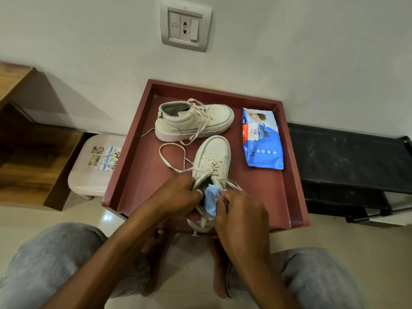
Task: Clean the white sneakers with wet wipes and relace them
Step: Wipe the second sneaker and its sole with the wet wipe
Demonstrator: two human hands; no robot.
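From the head camera, the near sneaker (213,162) sits toe-away on the maroon tray (142,175), its heel overhanging the front edge. The left hand (178,195) is closed around the collar, steadying it; the right hand (240,210) pinches a lace end, with a blue wipe (210,200) bunched between the two hands (whose fingers hold it, I cannot tell). The likely slips: the shoe tipping off the edge, or loose laces snagging. The second sneaker (194,121) and wipes pack (263,139) lie farther back.
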